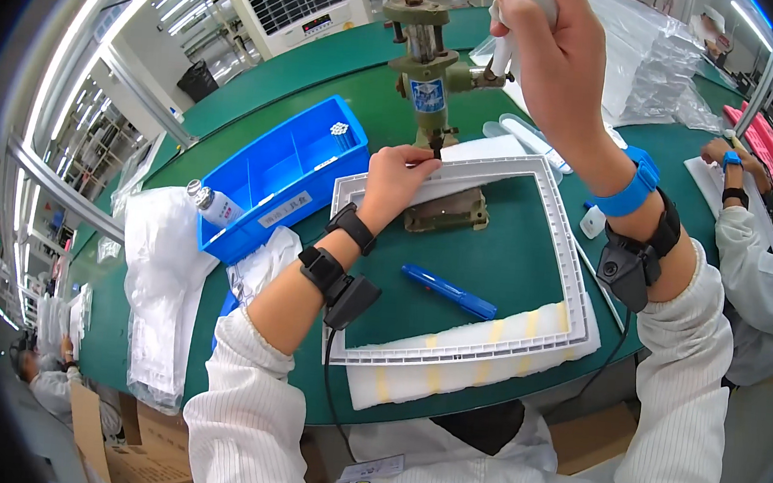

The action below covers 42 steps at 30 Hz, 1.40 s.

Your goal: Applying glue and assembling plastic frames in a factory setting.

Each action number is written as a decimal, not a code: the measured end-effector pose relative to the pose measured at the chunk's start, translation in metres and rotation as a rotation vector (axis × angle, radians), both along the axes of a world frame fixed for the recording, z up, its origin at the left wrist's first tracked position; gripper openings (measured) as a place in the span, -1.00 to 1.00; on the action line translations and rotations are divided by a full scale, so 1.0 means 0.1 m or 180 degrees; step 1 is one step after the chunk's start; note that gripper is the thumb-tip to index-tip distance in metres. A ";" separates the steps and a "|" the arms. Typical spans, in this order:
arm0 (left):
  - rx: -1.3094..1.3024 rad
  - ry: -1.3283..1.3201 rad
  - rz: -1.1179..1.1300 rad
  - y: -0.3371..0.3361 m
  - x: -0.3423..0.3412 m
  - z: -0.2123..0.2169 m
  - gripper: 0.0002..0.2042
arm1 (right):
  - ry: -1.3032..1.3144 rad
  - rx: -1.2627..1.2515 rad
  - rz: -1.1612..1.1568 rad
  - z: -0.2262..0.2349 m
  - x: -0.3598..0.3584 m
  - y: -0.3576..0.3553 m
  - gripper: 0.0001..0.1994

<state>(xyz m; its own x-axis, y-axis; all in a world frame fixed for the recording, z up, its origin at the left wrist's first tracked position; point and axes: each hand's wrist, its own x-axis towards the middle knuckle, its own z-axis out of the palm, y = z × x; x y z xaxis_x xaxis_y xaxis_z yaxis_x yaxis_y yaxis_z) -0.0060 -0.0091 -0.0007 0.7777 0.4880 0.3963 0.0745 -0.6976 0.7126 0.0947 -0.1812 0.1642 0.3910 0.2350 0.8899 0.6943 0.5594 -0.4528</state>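
White ceiling tubes [87, 2] gave bright, even light, with only soft shadows on the table [377, 300]. Pale glare streaked the plastic bags [641, 62] near its far right corner. Straight lines bowed strongly toward the black, rounded rim, while the middle looked fairly sharp.

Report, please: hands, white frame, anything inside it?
Left hand at white rectangular plastic frame, beside green metal press. Right hand gripping white lever handle. Slim blue marker inside frame opening.
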 end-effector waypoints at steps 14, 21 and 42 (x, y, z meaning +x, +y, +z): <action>0.0025 -0.0047 0.0039 0.02 0.00 -0.02 -0.73 | 0.0177 -0.0137 0.0099 0.07 -0.09 -0.02 -0.94; -0.0006 -0.0007 0.0060 0.00 0.02 0.00 -0.73 | -0.0310 0.0318 0.0052 -0.36 -0.04 -0.10 -1.00; 0.0141 -0.0140 0.0056 0.00 0.00 -0.04 -0.73 | -0.1135 -0.0774 0.0366 -0.92 -0.16 -0.50 -0.95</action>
